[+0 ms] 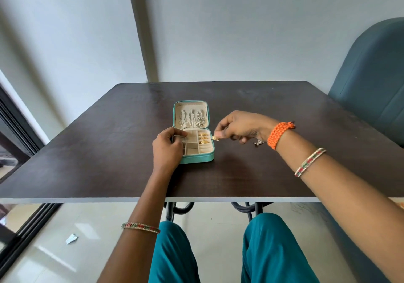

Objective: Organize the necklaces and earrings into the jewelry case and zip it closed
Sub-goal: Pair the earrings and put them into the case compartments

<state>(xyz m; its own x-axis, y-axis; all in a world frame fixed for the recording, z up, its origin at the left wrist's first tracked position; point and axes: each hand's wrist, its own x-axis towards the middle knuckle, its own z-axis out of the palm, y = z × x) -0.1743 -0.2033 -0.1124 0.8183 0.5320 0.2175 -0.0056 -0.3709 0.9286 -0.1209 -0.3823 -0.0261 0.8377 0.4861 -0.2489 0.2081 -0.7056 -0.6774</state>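
A small teal jewelry case lies open in the middle of the dark table. Its raised lid holds several silver necklaces. Three gold earrings sit in the right-hand slots of the cream tray. My left hand grips the case's left edge, fingers curled over the rim. My right hand hovers just right of the case and pinches a gold earring between thumb and fingertips. A silver earring lies on the table beneath my right wrist.
The dark wooden table has its front edge close to my knees. A teal chair stands at the right, beyond the table corner. A window frame runs along the left; a scrap of foil lies on the floor.
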